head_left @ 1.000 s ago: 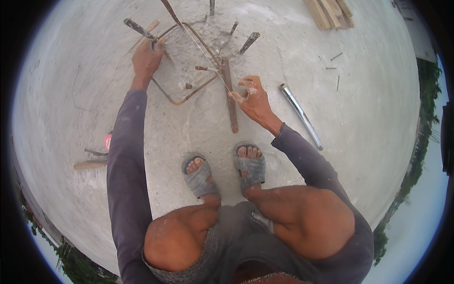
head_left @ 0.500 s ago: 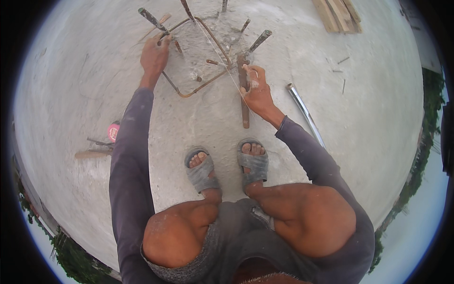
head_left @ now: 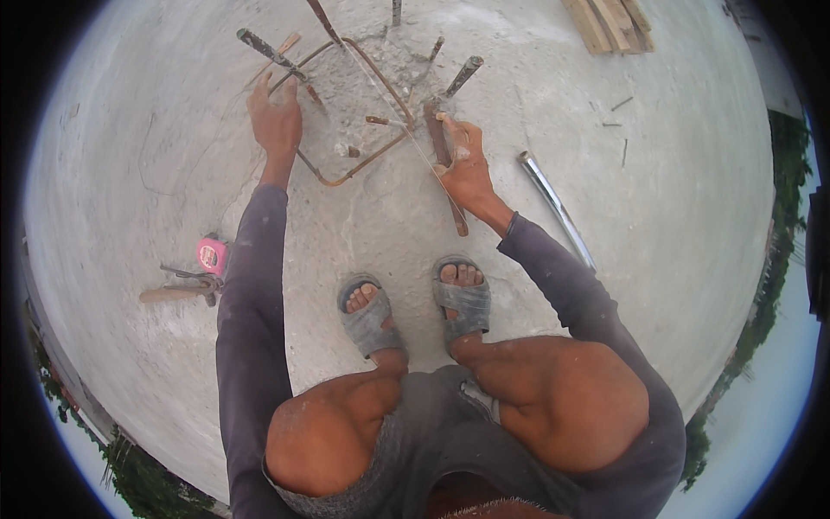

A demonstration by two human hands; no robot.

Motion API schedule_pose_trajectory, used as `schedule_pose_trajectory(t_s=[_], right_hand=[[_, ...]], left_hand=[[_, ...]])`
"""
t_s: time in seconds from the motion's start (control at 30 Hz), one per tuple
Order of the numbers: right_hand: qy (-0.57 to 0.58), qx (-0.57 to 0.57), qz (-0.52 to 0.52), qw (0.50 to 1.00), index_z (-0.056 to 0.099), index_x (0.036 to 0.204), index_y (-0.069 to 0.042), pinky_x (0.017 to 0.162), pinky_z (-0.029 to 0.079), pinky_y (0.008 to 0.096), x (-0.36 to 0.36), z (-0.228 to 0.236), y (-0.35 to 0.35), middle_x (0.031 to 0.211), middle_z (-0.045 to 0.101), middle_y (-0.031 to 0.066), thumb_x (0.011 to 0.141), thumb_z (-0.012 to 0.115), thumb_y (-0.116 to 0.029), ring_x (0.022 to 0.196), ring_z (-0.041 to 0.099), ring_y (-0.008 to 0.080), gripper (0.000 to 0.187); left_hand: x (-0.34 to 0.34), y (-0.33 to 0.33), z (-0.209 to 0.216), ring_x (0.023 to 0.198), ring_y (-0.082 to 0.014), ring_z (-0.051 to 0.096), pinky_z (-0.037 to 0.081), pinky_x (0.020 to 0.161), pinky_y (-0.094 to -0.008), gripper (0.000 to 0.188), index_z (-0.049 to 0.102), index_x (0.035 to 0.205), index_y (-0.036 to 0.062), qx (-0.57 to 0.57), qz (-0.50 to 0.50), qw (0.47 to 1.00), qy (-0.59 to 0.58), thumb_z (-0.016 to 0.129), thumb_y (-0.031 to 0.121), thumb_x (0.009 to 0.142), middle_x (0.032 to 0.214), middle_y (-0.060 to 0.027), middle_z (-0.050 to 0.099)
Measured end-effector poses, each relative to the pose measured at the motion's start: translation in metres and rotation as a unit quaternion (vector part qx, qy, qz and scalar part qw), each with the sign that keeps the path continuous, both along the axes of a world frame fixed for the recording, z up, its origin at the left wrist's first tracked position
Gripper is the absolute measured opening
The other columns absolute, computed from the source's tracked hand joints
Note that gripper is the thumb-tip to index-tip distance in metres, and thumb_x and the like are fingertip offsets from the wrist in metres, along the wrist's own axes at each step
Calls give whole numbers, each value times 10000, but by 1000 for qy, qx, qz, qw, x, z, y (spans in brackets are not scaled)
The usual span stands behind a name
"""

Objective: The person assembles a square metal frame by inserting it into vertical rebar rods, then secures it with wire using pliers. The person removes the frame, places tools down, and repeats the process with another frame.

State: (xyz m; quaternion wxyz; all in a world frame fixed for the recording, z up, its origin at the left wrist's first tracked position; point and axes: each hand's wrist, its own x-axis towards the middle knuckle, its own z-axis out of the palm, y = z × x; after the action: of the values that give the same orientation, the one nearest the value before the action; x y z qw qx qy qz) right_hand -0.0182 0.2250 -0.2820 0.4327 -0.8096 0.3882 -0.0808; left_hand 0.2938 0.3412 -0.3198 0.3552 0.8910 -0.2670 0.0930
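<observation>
Right hand (head_left: 465, 164) is now closed around the rusty bar (head_left: 443, 156), raised off the slab since the earlier frame. Left hand (head_left: 275, 121), fingers loosely spread, is pressed on the bent rebar stirrup (head_left: 354, 169) beside the upright rebar (head_left: 270, 54).

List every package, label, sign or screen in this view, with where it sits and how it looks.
Tape measure: the one labelled thing; a small, squarish pink case with a pale label patch on its face, on the concrete floor left of the left arm, beside a wood-handled tool.
Packages, signs, screens: none in view.
</observation>
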Motion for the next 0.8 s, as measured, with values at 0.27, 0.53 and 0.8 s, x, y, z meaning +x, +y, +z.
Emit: schedule_pose_trajectory(t_s=[0.27,0.53,0.8], right_hand=[[100,103,25,989,611,1323,63,822,538,338,-32,8,-36,1390,466,163,723,746,-5,962,628,221,619],[-130,601,-101,782,561,1358,61,704,536,249,-46,28,-42,1213,593,161,861,685,-74,868,624,129,530],[-36,508,-85,857,529,1379,57,372,418,194,-43,26,-28,938,647,102,1025,592,-230,560,519,47,460]], left_hand=[[-125,64,21,810,-190,579,490,746,-366,381,559,1249,34,-302,126,736,592,527,359,1054,915,-65,614],[-131,56,13,668,-195,532,473,816,-401,293,546,986,90,-457,153,607,632,457,349,1089,734,-38,536],[-129,48,20,516,-119,320,424,654,-325,324,482,866,120,-501,182,553,640,447,344,1097,630,16,401]])
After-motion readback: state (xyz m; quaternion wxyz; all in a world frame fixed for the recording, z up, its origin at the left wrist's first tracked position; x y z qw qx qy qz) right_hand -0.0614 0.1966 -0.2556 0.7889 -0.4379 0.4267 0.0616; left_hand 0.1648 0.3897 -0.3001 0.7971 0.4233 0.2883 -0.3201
